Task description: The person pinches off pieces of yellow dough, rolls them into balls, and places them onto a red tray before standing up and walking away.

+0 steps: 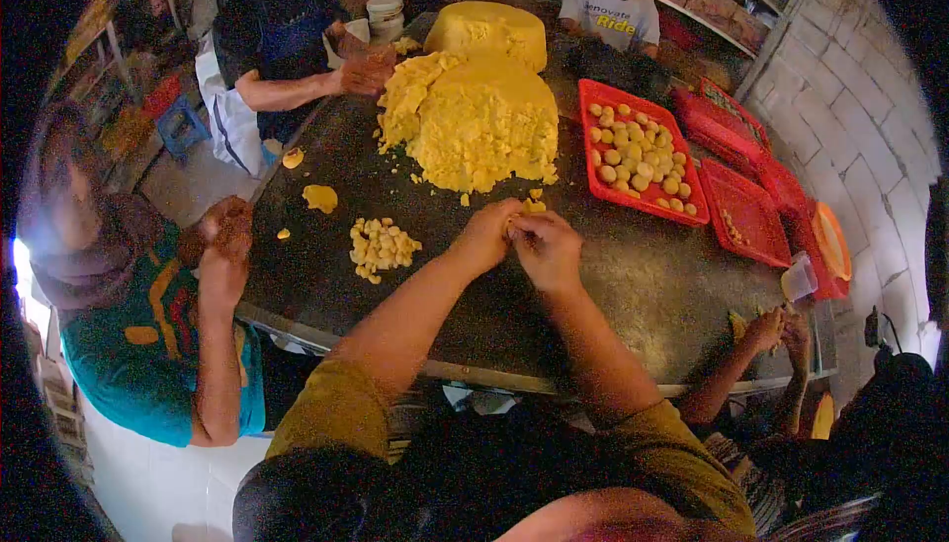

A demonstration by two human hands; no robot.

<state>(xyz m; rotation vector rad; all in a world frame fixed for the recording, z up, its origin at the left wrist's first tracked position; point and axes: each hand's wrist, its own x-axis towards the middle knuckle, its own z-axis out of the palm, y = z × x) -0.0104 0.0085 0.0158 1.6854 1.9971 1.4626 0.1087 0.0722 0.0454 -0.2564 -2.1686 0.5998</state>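
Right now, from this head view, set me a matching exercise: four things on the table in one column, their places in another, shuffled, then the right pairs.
Things:
1. big yellow dough mound
2. red tray of dough balls
3. small heap of dough pieces
4. clear plastic cup

Places:
A. at the table's right edge, by the stacked trays
B. just left of the person's left hand
C. middle of the table, beyond both hands
D. right of the mound, beyond the right hand

Pairs: 1-C, 2-D, 3-B, 4-A
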